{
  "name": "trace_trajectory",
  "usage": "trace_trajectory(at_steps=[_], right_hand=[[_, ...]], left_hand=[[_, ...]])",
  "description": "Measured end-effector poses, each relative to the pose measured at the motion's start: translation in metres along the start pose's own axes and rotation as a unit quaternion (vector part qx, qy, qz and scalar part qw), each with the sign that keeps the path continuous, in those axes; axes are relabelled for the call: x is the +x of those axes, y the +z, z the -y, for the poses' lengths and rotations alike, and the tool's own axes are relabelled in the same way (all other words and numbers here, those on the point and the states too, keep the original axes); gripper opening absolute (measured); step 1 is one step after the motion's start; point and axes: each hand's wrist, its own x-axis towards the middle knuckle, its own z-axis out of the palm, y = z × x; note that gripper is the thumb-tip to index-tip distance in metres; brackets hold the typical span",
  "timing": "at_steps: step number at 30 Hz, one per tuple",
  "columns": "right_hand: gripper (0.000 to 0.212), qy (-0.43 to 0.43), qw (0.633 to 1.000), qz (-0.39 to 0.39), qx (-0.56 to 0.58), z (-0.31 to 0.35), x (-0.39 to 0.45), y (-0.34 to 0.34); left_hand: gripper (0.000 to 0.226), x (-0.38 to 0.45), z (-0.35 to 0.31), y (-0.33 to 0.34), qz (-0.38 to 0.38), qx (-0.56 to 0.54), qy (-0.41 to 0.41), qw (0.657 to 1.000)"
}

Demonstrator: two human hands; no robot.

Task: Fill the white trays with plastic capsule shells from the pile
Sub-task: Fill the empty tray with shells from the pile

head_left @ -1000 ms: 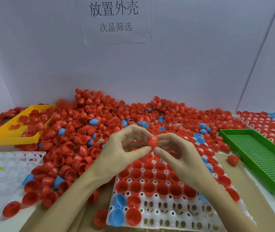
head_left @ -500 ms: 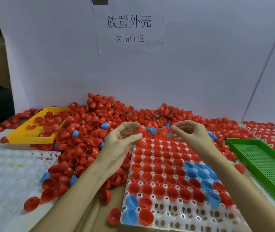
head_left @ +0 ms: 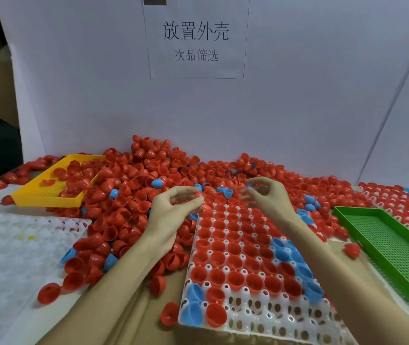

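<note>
A white tray (head_left: 260, 318) lies in front of me, most of its cups filled with red shells and some blue ones; its near rows show bare holes. Behind and left of it spreads the big pile of red capsule shells (head_left: 146, 175) with a few blue ones mixed in. My left hand (head_left: 171, 212) hovers at the tray's far left corner and pinches a red shell (head_left: 199, 195) between thumb and forefinger. My right hand (head_left: 269, 199) hangs over the tray's far edge with loosely curved fingers and holds nothing.
A yellow basket (head_left: 46, 196) with some red shells sits at the far left. An empty white tray (head_left: 11, 247) lies at the left, a green basket (head_left: 387, 247) at the right, and a filled tray (head_left: 407, 204) behind it. A loose red shell (head_left: 352, 250) lies by the green basket.
My hands, joined on one red shell a second ago, have parted. The left hand keeps the shell; the right has drawn away to the right, empty. The view has tilted up.
</note>
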Motion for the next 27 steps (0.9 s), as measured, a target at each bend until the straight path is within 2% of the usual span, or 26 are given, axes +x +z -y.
trace_trajectory(at_steps=[4,7,11,14,16,19,21,24,27], right_hand=[[0.041,-0.172,0.973,0.143,-0.055,0.020,-0.041,0.016],[0.035,-0.245,0.955,0.126,-0.111,0.021,-0.065,0.028],[0.025,-0.192,0.972,0.091,-0.097,0.017,-0.076,0.022],[0.021,-0.132,0.983,0.121,-0.029,0.013,-0.082,0.006],[0.021,-0.081,0.981,0.164,0.059,0.011,-0.089,-0.005],[0.026,-0.045,0.965,0.223,0.128,0.007,-0.100,-0.017],[0.027,-0.040,0.956,0.241,0.164,0.005,-0.106,-0.019],[0.035,-0.030,0.963,0.222,0.153,0.004,-0.115,-0.020],[0.042,-0.046,0.979,0.187,0.070,0.008,-0.123,-0.018]], left_hand=[[0.023,0.000,-0.001,0.001,0.001,-0.022,-0.003,1.000],[0.024,-0.004,0.000,0.006,0.069,0.006,-0.005,0.998],[0.028,-0.008,-0.003,0.007,0.157,0.057,-0.015,0.986],[0.026,-0.009,-0.006,0.007,0.125,0.197,0.105,0.967],[0.030,-0.010,-0.006,0.009,0.145,0.258,0.152,0.943],[0.023,-0.017,-0.006,0.015,0.232,0.239,0.111,0.936],[0.016,-0.019,-0.004,0.017,0.220,0.238,0.117,0.939],[0.013,-0.020,-0.002,0.018,0.234,0.241,0.113,0.935],[0.009,-0.022,0.000,0.020,0.277,0.259,0.140,0.915]])
